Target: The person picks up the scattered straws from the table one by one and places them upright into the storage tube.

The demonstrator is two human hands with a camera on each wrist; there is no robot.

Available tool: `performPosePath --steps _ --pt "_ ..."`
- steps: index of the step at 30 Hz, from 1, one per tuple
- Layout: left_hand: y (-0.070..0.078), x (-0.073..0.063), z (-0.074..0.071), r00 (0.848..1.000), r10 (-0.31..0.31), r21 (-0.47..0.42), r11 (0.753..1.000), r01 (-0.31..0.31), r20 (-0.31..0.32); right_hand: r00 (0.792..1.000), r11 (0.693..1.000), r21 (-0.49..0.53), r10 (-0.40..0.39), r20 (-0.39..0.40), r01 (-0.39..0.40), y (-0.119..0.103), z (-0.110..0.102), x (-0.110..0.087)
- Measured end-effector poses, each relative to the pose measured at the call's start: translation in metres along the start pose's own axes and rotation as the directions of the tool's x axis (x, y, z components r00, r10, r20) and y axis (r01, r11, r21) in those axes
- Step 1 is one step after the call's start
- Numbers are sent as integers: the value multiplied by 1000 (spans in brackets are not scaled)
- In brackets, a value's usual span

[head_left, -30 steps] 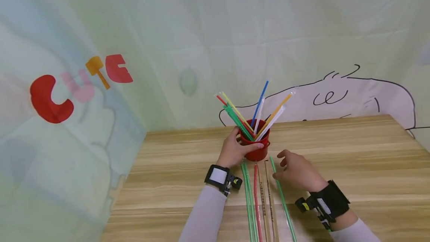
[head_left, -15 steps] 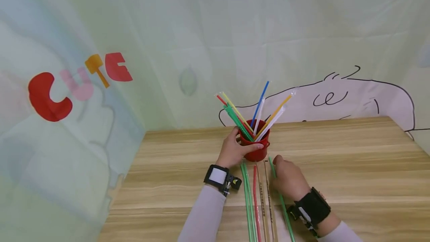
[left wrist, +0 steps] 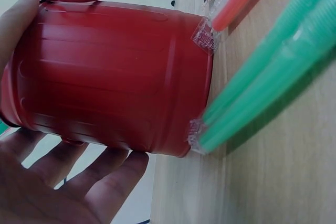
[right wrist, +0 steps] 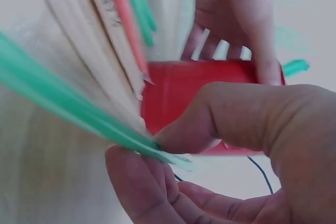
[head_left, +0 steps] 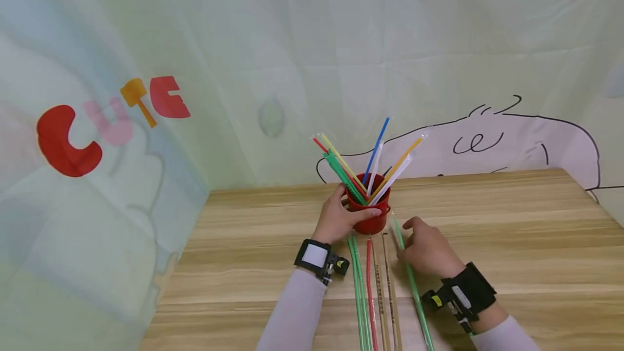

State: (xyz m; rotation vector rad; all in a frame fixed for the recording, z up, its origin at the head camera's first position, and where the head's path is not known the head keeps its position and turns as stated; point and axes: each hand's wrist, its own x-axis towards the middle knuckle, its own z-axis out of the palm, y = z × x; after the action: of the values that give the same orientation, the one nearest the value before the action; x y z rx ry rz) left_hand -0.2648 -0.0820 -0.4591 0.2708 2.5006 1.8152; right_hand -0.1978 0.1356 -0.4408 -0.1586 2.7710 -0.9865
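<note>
Gripping the red bucket (head_left: pixel 371 225), the left hand (head_left: pixel 337 219) is holding it upright; the right hand (head_left: pixel 431 249) is pinching a green straw (head_left: pixel 414 286) just beside it. With too loose a pinch, the straw could be slipping out. The right wrist view is showing that pinch clearly; the head view isn't.

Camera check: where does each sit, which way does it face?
Head: on the head, looking forward and down at the table, red bucket and straws; left hand, right hand and sleeves show.
Left wrist: on that wrist, facing the red bucket's side; left hand shows.
Right wrist: on that wrist, facing the pinched green straw, red bucket beyond; both hands show.
Shared: both wrist views show the red bucket and left hand.
</note>
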Motion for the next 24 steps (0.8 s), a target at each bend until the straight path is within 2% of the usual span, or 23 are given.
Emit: performPosePath --steps 12,24 --pt "0 -1 -1 1000 6 -23 1000 -5 10 999 986 163 -20 -31 25 3 -35 -6" --pt "2 -2 -1 1000 13 4 1000 -13 7 989 966 243 -55 -140 88 2 -59 -17"
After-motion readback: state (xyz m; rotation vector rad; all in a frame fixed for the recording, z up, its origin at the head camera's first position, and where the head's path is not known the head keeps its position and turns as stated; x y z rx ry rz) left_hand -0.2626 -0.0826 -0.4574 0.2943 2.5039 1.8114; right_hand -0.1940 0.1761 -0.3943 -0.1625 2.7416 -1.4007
